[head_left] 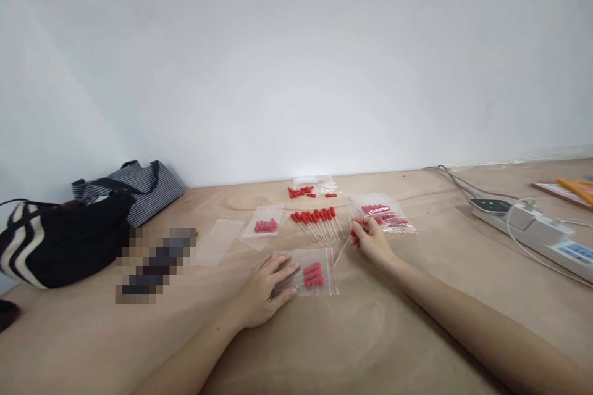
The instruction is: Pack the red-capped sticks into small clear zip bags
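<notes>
My left hand (267, 291) lies with spread fingers on a clear zip bag (296, 257), its fingertips over the bag's left side. Inside that bag are several red rubber-like caps (313, 274). My right hand (369, 238) pinches a thin stick with a red tip (341, 252); the stick slants down left toward the bag's red-lined edge. Beyond the bag a fan of red-headed sticks (315, 217) lies on the table. A bag with red pieces (265, 226) sits to its left, and filled bags (382, 215) are piled just behind my right hand.
Loose red caps (300, 192) and clear packaging (313, 181) lie near the wall. A flat clear bag (218, 241) is on the left, by a blurred dark object (156, 265). Black (78, 247) and striped (152, 194) bags stand farther left. A power strip (532, 228) with cables is right.
</notes>
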Tool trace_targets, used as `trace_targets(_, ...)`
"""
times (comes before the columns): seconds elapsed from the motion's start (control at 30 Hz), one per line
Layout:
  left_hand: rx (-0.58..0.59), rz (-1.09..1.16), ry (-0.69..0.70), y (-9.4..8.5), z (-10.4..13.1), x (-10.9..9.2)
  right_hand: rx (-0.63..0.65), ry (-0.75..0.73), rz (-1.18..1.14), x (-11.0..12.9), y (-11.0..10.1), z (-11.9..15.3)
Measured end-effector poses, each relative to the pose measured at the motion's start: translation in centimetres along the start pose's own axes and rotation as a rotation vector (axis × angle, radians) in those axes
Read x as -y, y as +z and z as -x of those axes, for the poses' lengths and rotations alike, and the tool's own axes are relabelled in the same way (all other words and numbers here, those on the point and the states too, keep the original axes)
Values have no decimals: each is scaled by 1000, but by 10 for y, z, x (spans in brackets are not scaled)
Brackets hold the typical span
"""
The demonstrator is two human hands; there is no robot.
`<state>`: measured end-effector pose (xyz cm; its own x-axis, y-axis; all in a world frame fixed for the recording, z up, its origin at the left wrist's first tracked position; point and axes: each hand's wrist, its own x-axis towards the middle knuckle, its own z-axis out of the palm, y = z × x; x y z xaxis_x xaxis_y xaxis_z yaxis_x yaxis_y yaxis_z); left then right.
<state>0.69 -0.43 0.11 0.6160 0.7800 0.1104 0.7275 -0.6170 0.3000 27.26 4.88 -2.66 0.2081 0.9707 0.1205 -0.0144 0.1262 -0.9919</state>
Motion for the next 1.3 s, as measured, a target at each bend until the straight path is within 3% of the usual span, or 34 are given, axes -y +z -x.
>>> trace_targets(0.37,24,-28,1,-1,0,-1,-36,226,-263,-4,10,15)
trace_targets(0.47,7,-13,11,0,0,0,31,239,-322,-4,19,26)
trace_targets(0.57,-33,15,35,1,0,1,182,206,-336,0,26,35)
trace_targets(0.7,-44,24,42,2,0,2,384,204,-228,7,25,40)
trace_targets(0.93,-31,-4,37,3,0,3,602,243,-61,4,27,37)
trace_targets(1.03,-34,-2,35,4,0,3,625,294,-32,4,33,35)
trace_targets(1.13,-28,14,32,4,0,2,559,305,4,6,38,35)
trace_targets(1.2,-25,23,26,3,0,1,536,272,65,6,39,36)
trace_targets(1.3,-24,27,16,2,0,0,610,194,171,3,41,37)
